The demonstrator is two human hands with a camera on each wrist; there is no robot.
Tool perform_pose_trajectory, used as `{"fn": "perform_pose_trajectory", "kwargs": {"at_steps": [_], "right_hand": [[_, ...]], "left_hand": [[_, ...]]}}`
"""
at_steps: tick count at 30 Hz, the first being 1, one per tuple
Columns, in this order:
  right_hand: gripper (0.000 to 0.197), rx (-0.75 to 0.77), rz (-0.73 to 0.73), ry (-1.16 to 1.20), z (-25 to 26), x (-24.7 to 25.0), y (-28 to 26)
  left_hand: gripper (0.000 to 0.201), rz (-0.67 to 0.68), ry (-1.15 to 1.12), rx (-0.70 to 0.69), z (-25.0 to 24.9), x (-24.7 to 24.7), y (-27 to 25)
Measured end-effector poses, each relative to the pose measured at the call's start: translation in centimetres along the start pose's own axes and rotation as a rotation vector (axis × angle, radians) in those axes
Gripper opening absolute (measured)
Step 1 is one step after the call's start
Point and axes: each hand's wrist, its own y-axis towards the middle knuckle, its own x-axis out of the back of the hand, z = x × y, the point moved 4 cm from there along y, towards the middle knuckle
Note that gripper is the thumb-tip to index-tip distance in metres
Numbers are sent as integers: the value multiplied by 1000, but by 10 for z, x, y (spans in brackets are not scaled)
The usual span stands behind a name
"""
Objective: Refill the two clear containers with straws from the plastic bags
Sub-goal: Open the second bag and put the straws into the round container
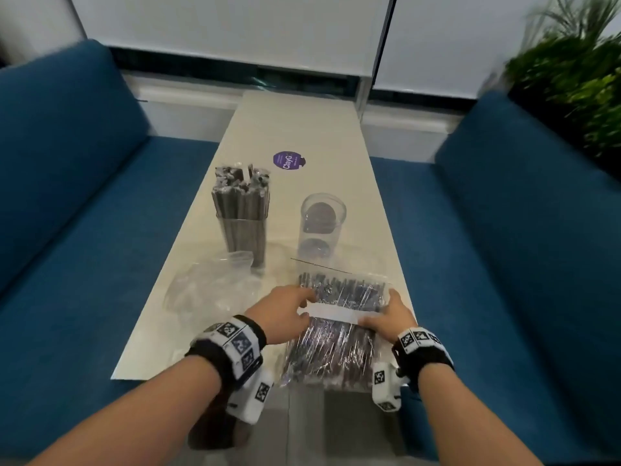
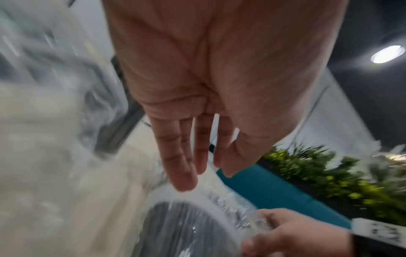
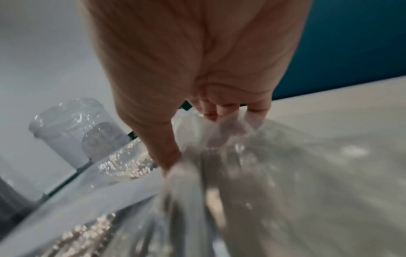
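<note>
Gap between filled container (image 1: 242, 219) and empty container (image 1: 321, 226) passable; far tabletop (image 1: 295, 126) bare

Crinkly glossy plastic bag (image 1: 336, 334); clear plastic container (image 1: 322, 227); matt table (image 1: 302, 129); cloth sofa (image 1: 84, 196).

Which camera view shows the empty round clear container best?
The head view: the round container stands whole and upright on the table, right of the filled one. The right wrist view shows it blurred, partly behind the right hand. In the left wrist view I cannot find it.

Left hand (image 1: 285, 309) fingers extended and relaxed, right hand (image 1: 391, 319) fingers curled, pinching
</note>
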Motion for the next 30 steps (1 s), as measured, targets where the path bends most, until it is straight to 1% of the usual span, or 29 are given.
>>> {"fn": "perform_pose_trajectory", "kwargs": {"at_steps": [2,3,5,7,8,10,11,13,14,16,17,18,21,22,23,24,25,26,27,28,29,30], "right_hand": [[91,79,19,40,-2,6,-1],[78,146,-2,72,0,12,-7],[61,317,-76,210,8,25,-28],[57,528,-117,341,19,34,-59],[58,646,-109,383,23,36,-76],[61,853,-91,392,30,37,-107],[66,939,-94,373,31,36,-119],[73,1080,-135,330,33,35,-136],[68,1128,-145,318,36,34,-143],[51,1193,-159,283,45,32,-157],[48,1213,-162,258,51,32,-165],[50,1219,-133,234,55,32,-171],[65,1204,35,137,51,43,-177],[66,1179,51,165,48,52,-177],[64,1146,39,251,45,64,-175],[58,1099,-2,370,45,78,-172],[45,1042,-59,483,50,91,-168],[28,988,-138,547,60,102,-165],[7,938,-191,559,74,110,-161],[13,891,-205,551,92,114,-157],[28,843,-179,539,110,114,-153],[38,804,-120,528,127,111,-151]], "left_hand": [[34,29,-17,85,-7,-13,20],[33,17,-72,132,-10,-17,25],[38,-40,-312,225,-19,-20,28],[52,-138,-617,301,-35,-14,26],[58,-190,-757,329,-43,-9,23],[63,-272,-982,349,-59,5,15],[62,-288,-1064,351,-66,12,9],[52,-275,-1136,350,-74,22,-3],[43,-257,-1143,347,-78,26,-10],[23,-233,-1144,323,-84,34,-22],[15,-230,-1143,305,-85,39,-28],[12,-233,-1133,287,-87,46,-33],[20,-280,-1067,254,-86,69,-49],[20,-294,-1049,240,-87,77,-54],[21,-301,-1038,222,-87,85,-58],[22,-305,-1035,205,-88,90,-61],[24,-308,-1034,189,-89,95,-62],[25,-311,-1029,176,-90,98,-65],[25,-312,-1010,159,-91,100,-66],[24,-312,-985,141,-92,100,-67],[21,-308,-959,126,-94,100,-68],[19,-299,-940,115,-95,98,-69]]}}
